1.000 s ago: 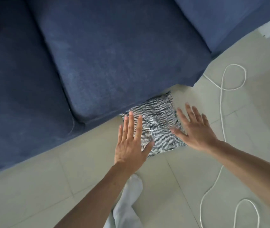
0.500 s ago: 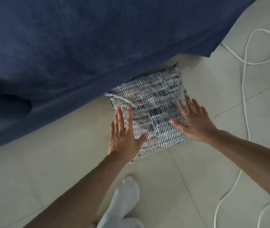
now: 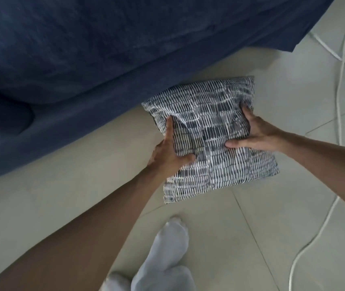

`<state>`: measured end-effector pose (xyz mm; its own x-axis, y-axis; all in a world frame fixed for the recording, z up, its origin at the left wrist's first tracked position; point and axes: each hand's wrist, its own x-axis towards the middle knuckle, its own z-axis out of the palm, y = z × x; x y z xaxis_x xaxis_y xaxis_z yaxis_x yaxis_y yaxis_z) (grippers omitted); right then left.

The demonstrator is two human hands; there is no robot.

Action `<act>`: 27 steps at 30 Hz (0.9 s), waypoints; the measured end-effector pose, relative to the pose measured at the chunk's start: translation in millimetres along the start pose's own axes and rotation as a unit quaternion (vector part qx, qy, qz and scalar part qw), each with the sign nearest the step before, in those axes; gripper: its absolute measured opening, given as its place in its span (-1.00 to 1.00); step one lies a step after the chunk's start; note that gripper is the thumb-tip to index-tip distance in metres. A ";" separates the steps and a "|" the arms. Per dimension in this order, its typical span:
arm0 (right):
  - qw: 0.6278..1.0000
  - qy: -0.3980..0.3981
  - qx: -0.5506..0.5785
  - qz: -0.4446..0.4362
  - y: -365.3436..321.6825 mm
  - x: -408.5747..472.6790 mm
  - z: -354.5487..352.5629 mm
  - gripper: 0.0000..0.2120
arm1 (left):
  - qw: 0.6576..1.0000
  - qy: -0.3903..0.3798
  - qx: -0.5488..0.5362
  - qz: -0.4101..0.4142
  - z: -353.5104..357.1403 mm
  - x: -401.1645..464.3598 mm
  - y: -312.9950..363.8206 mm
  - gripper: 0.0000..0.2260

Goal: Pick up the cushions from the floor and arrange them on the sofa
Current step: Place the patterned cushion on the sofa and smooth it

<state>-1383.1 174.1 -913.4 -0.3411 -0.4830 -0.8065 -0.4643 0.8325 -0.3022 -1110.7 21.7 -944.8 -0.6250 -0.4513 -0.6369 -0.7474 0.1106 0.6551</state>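
Observation:
A square cushion (image 3: pixel 213 131) with a black-and-white dashed pattern lies on the pale tiled floor, its far edge against the front of the dark blue sofa (image 3: pixel 104 49). My left hand (image 3: pixel 169 152) grips its left side, thumb on top and fingers along the edge. My right hand (image 3: pixel 257 133) clasps its right side, fingers curled over the upper right part and thumb pressed across the middle. The fabric bunches between the two hands.
A white cord (image 3: pixel 339 106) loops across the floor tiles to the right of the cushion. My foot in a white sock (image 3: pixel 167 248) stands on the floor just below the cushion. The sofa fills the upper left.
Both hands went from hovering flat and open over the cushion to closing on its two sides. The camera has come closer and lower toward the floor.

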 end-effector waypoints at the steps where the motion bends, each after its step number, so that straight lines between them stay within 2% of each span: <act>1: 1.000 0.008 0.002 0.011 -4.5 -6.8 2.2 0.47 | 1.000 0.000 0.002 0.006 -4.1 -4.7 1.2 0.28; 6: 1.000 0.015 0.015 0.000 -23.7 -52.7 10.1 0.42 | 1.000 0.005 0.017 0.014 -26.6 -44.2 12.1 0.25; 16: 0.999 0.020 0.045 -0.019 -61.9 -173.2 -4.6 0.34 | 0.999 -0.016 0.047 -0.021 -89.1 -150.5 57.7 0.18; 25: 0.995 0.068 0.041 -0.054 -94.5 -287.7 -57.5 0.36 | 1.000 -0.009 0.009 -0.012 -153.1 -249.7 130.2 0.13; 27: 0.993 0.082 0.046 -0.068 -105.1 -308.7 -73.5 0.32 | 1.000 0.001 -0.003 -0.006 -169.4 -267.5 147.3 0.12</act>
<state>-1289.1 215.7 -595.3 -0.4115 -0.6247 -0.6636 -0.4414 0.7737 -0.4545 -1015.4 8.7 -609.0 -0.6154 -0.4542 -0.6442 -0.7535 0.0992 0.6499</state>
